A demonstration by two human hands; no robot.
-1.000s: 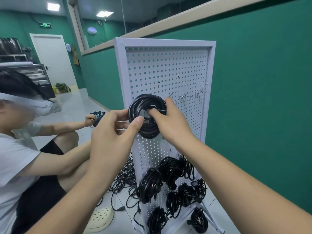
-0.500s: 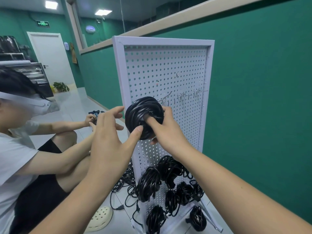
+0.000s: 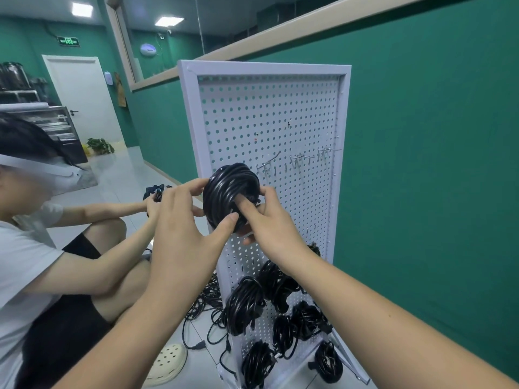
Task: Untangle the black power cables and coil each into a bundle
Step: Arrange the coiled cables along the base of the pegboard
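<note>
I hold a coiled black cable bundle (image 3: 227, 192) up against the white pegboard (image 3: 269, 119), just left of its metal hooks (image 3: 268, 165). My left hand (image 3: 185, 220) pinches the bundle's left side, thumb on its lower edge and fingertip at its top. My right hand (image 3: 266, 217) grips the right side with a finger pushed into the middle of the coil. Several coiled bundles (image 3: 244, 304) hang on the lower pegboard. Loose tangled black cables (image 3: 205, 301) lie on the floor behind it.
A person in a white shirt (image 3: 25, 265) sits on the floor at left, handling something dark with both hands (image 3: 154, 200). A cream clog (image 3: 168, 363) lies on the tiles. A green wall (image 3: 421, 164) stands right behind the pegboard.
The bundle has turned more edge-on and moved slightly down along the pegboard. My right finger has pushed deeper into the coil's centre, and my left fingers have spread round its left edge.
</note>
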